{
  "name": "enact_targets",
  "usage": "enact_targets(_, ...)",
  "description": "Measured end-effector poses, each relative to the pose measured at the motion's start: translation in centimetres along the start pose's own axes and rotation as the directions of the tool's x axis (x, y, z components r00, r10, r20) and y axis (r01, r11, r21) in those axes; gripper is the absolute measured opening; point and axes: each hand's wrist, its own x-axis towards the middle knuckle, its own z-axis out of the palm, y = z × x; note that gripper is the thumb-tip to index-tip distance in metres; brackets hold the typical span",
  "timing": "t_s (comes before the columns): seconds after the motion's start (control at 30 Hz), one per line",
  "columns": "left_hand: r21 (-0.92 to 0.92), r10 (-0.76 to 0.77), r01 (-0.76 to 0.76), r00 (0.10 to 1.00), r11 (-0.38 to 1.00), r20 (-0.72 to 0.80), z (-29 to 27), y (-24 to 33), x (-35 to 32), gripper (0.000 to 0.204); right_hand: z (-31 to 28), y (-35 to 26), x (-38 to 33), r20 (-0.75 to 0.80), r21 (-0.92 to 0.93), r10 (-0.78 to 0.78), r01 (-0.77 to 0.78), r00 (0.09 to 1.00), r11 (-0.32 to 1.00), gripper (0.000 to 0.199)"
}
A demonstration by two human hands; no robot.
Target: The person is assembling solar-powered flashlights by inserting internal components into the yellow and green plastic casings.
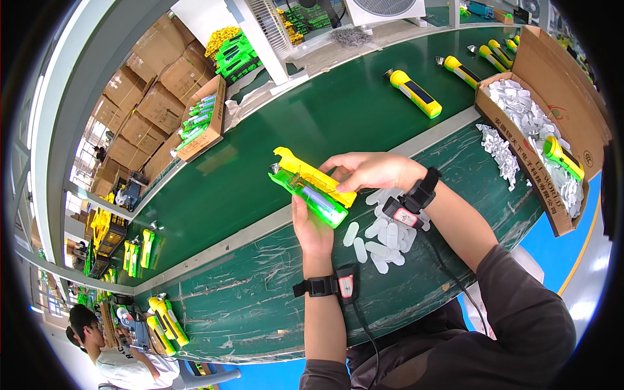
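Note:
Over the near edge of the green belt, my left hand [313, 231] is closed around a green flashlight housing half [333, 213] from below. A pale cylindrical cell and thin wires show inside it, and a small silvery reflector is at its far left end. My right hand [377, 170] grips the yellow flashlight housing half [309, 174] near its right end, with the thumb and fingers on its edges. The two halves lie side by side, tilted, and overlap in view; whether they touch all along cannot be seen. Below my right wrist lie loose white oval strips [389, 239] on the worktop.
An open cardboard box [520, 146] at right holds white strips and a yellow-green flashlight [563, 158]. More flashlights [416, 95] lie along the belt [260, 156]. Another carton [205, 120] stands beyond it. Two flashlights [168, 318] rest at lower left, near a seated person [107, 354].

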Motion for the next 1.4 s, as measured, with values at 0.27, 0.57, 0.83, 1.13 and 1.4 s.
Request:
enact_targets(0.27,0.027,0.025,-0.026,0.999,0.999,0.021,-0.7,-0.3,0.3,0.057,0.5,-0.2,0.1,-0.053,-0.275,0.011,-0.025,0.999,0.961,0.051)
enact_targets(0.57,0.024,0.036,-0.036,0.999,0.999,0.001,-0.5,-0.1,0.2,0.053,1.6,-0.9,-0.5,-0.127,-0.394,0.01,-0.06,0.992,0.917,0.056)
enact_targets(0.83,0.024,0.032,-0.033,0.999,0.999,0.04,1.0,0.4,-0.2,0.051,2.0,-0.5,-0.4,-0.152,-0.537,-0.033,-0.055,0.988,0.842,0.055)
enact_targets(1.13,0.358,0.08,-0.064,0.996,0.931,-0.029,1.3,-0.3,-0.5,0.045,2.8,-0.8,-0.9,-0.096,-0.748,-0.21,0.069,0.973,0.66,0.051)
enact_targets(1.4,0.181,0.026,-0.004,0.993,0.983,-0.117,1.8,0.6,-0.7,0.04,-3.2,-2.6,-6.6,-0.335,-0.94,-0.242,-0.308,0.911,0.145,0.02)
